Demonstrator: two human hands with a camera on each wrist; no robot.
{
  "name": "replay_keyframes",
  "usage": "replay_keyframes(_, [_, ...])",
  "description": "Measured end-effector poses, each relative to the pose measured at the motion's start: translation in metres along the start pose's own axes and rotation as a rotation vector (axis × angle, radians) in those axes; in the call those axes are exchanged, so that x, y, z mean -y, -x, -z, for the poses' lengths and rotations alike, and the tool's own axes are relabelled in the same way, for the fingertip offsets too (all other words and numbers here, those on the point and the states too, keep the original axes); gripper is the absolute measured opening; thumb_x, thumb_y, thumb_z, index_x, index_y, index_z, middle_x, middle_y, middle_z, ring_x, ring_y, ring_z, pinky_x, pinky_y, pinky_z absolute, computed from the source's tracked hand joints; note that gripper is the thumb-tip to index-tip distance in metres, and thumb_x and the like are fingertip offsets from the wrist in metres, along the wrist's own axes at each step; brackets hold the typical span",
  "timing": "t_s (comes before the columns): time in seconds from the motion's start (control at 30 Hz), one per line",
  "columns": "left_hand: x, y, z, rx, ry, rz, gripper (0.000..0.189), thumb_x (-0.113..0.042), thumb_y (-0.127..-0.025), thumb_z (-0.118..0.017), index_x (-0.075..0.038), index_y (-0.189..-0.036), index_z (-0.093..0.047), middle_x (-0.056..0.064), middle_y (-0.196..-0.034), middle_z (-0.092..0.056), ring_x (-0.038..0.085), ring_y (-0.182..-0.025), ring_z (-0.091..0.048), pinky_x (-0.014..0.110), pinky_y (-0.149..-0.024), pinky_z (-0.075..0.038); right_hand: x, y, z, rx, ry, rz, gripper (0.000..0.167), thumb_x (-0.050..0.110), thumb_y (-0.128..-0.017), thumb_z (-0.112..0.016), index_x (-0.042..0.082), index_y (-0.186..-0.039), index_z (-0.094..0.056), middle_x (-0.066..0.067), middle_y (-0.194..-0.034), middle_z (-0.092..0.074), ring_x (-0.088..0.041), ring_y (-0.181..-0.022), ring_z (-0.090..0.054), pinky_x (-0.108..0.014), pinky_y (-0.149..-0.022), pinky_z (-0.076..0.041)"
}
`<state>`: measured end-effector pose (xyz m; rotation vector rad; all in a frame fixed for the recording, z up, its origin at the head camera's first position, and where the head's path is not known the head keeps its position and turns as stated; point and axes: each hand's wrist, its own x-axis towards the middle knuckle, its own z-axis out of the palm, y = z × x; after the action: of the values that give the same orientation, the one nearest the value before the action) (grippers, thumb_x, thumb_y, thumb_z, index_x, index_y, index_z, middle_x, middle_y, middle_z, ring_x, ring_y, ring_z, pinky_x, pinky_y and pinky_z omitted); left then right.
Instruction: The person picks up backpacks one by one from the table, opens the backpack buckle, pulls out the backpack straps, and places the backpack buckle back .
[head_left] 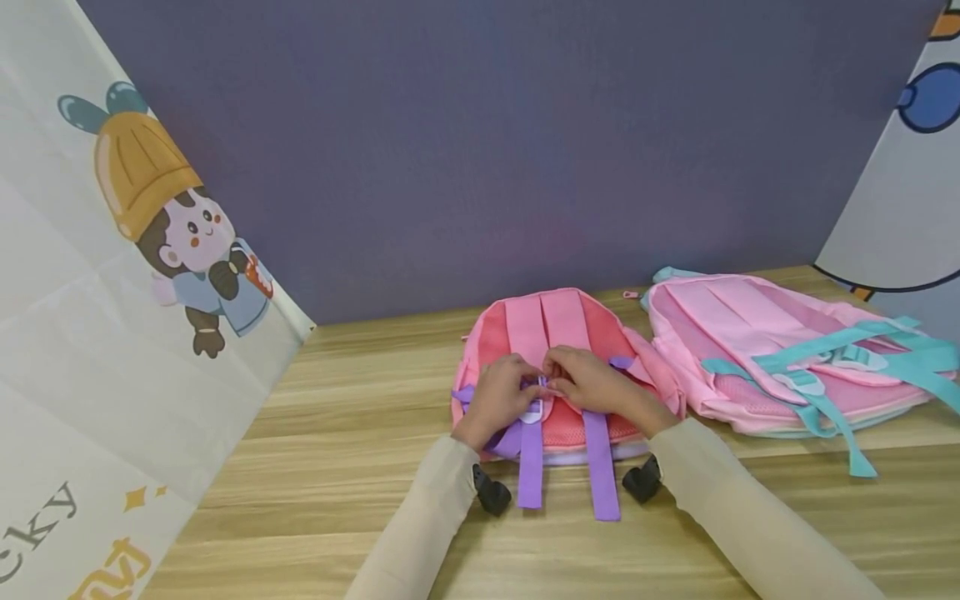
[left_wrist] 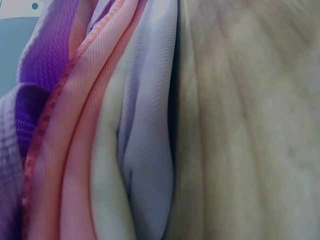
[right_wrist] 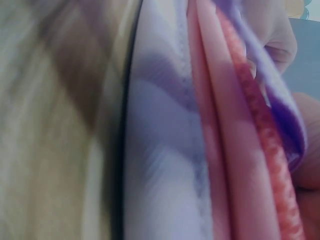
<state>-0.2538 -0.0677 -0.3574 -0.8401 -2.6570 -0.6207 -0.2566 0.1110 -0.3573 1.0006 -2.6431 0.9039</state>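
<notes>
A coral-pink backpack (head_left: 600, 321) lies on the table with its shoulder straps facing up. Over the middle of it, my left hand (head_left: 501, 396) pinches a purple webbing strap beside a white buckle (head_left: 532, 412). My right hand (head_left: 588, 377) meets it there, thumb and fingers pinching the same webbing; the exact grip is partly hidden by the fingers. Two purple strap ends (head_left: 602, 475) hang down over the bag's lower edge. In the left wrist view, purple webbing (left_wrist: 47, 47) crosses the bag's edge. Part of a hand shows beside a purple strap (right_wrist: 280, 100) in the right wrist view.
A second backpack (head_left: 727, 333), light pink with teal straps (head_left: 832, 412), lies against the first one's right side. The wood-grain table (head_left: 337, 467) ends at a dark purple-grey panel (head_left: 487, 158) behind. A white printed sheet (head_left: 90, 350) hangs at left.
</notes>
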Motion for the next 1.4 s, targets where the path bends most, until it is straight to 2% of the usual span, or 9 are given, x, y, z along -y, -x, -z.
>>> replay_keyframes(0.2, [-0.001, 0.0, 0.001, 0.013, -0.003, 0.014, 0.018, -0.027, -0.081, -0.075, -0.014, -0.093, -0.077, 0.0, -0.078, -0.064, 0.015, -0.077, -0.057, 0.032, -0.073, -0.04, -0.002, 0.0, -0.001, -0.016, 0.012, 0.026, 0.012, -0.003, -0.087, -0.059, 0.008, -0.088, -0.054, 0.0, -0.079, -0.054, -0.012, -0.074, -0.05, -0.028, -0.07, -0.045])
replay_keyframes(0.4, [0.0, 0.0, 0.002, 0.015, -0.017, 0.016, 0.017, -0.027, -0.081, -0.075, -0.013, -0.091, -0.077, -0.001, -0.08, -0.065, 0.014, -0.078, -0.058, 0.033, -0.075, -0.042, -0.005, 0.001, -0.002, -0.035, -0.003, 0.017, 0.014, -0.007, -0.086, -0.057, 0.007, -0.088, -0.055, -0.001, -0.08, -0.054, -0.013, -0.076, -0.05, -0.029, -0.071, -0.044])
replay_keyframes(0.53, [-0.001, -0.001, 0.0, 0.013, -0.026, 0.027, 0.018, -0.026, -0.083, -0.073, -0.012, -0.094, -0.076, 0.0, -0.086, -0.067, 0.016, -0.084, -0.06, 0.035, -0.078, -0.041, -0.005, 0.002, -0.002, -0.011, -0.008, -0.008, 0.015, 0.0, -0.084, -0.062, 0.006, -0.097, -0.056, -0.003, -0.085, -0.054, -0.011, -0.075, -0.051, -0.028, -0.071, -0.047])
replay_keyframes(0.63, [-0.001, -0.001, -0.001, 0.005, -0.017, 0.04, 0.019, -0.025, -0.084, -0.072, -0.011, -0.096, -0.074, 0.001, -0.09, -0.067, 0.018, -0.088, -0.06, 0.038, -0.081, -0.04, -0.004, 0.003, -0.002, 0.003, -0.004, -0.051, 0.02, 0.012, -0.085, -0.068, 0.007, -0.1, -0.056, -0.001, -0.086, -0.055, -0.011, -0.076, -0.052, -0.027, -0.071, -0.047])
replay_keyframes(0.77, [0.002, 0.0, -0.002, 0.0, 0.034, 0.05, 0.019, -0.024, -0.084, -0.072, -0.009, -0.097, -0.072, 0.003, -0.092, -0.067, 0.018, -0.09, -0.06, 0.038, -0.082, -0.04, -0.002, 0.002, -0.002, -0.004, -0.017, -0.088, 0.024, 0.022, -0.083, -0.073, 0.008, -0.095, -0.058, 0.0, -0.084, -0.057, -0.011, -0.076, -0.053, -0.028, -0.072, -0.047])
replay_keyframes(1.03, [0.011, -0.001, 0.003, 0.081, 0.267, 0.097, 0.015, -0.011, -0.089, -0.063, -0.001, -0.099, -0.068, 0.01, -0.096, -0.065, 0.018, -0.089, -0.059, 0.028, -0.081, -0.047, -0.001, -0.002, -0.001, -0.022, -0.049, -0.072, 0.013, 0.007, -0.082, -0.07, 0.007, -0.09, -0.059, -0.001, -0.078, -0.058, -0.011, -0.072, -0.053, -0.027, -0.068, -0.046])
replay_keyframes(1.1, [0.011, 0.0, 0.004, 0.086, 0.278, 0.107, 0.013, -0.01, -0.089, -0.062, -0.001, -0.097, -0.067, 0.011, -0.095, -0.065, 0.019, -0.088, -0.058, 0.028, -0.08, -0.047, -0.001, -0.002, -0.001, -0.021, -0.052, -0.071, 0.013, 0.006, -0.082, -0.07, 0.007, -0.09, -0.059, -0.001, -0.078, -0.058, -0.011, -0.072, -0.053, -0.027, -0.068, -0.046])
replay_keyframes(1.3, [0.011, -0.002, 0.0, 0.071, 0.231, 0.088, 0.01, -0.007, -0.088, -0.061, -0.001, -0.091, -0.068, 0.01, -0.088, -0.065, 0.017, -0.082, -0.057, 0.026, -0.074, -0.044, 0.001, -0.001, -0.001, -0.016, -0.054, -0.072, 0.014, 0.006, -0.083, -0.069, 0.006, -0.093, -0.059, -0.001, -0.079, -0.058, -0.011, -0.073, -0.053, -0.027, -0.069, -0.047])
replay_keyframes(1.4, [0.008, -0.002, -0.002, 0.063, 0.231, 0.123, 0.009, -0.007, -0.088, -0.061, -0.002, -0.089, -0.068, 0.008, -0.087, -0.065, 0.018, -0.084, -0.056, 0.032, -0.082, -0.042, -0.001, 0.001, -0.002, -0.015, -0.056, -0.07, 0.014, 0.006, -0.083, -0.07, 0.006, -0.093, -0.059, -0.001, -0.079, -0.058, -0.01, -0.073, -0.053, -0.027, -0.069, -0.047])
